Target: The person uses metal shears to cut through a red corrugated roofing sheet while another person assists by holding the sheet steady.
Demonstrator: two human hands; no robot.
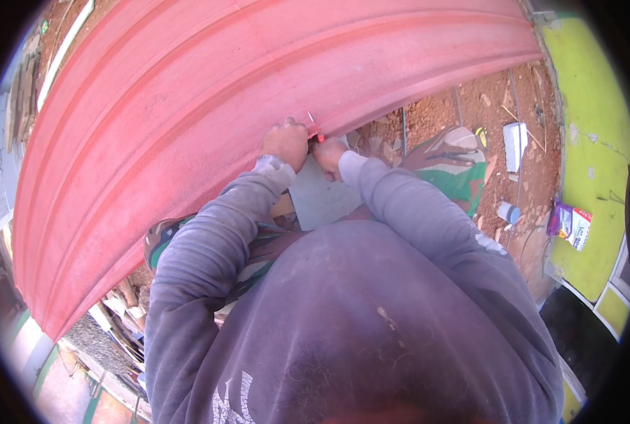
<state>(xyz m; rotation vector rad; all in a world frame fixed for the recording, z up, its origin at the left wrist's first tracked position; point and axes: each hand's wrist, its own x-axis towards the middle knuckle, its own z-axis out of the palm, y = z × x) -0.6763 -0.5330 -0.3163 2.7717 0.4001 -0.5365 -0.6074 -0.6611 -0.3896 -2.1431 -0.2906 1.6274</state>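
Note:
A large red ribbed roofing sheet (209, 113) arches across the upper part of the view. At its near edge my left hand (287, 143) is closed, knuckles up, gripping the sheet's edge. Just to the right, my right hand (330, 157) is closed round something mostly hidden, with a small bright red part (321, 138) showing at the fingers. A short, pale slit or raised sliver (310, 116) shows in the sheet above the hands. Below them, between my legs, lies a flat grey piece (322, 194).
Reddish soil (428, 109) with thin rods lies beyond the sheet on the right. A white block (515, 147), a small cup-like container (508, 212) and a purple-and-white packet (571, 225) are near the yellow-green wall (583, 141). Wood scraps (121, 318) lie at lower left.

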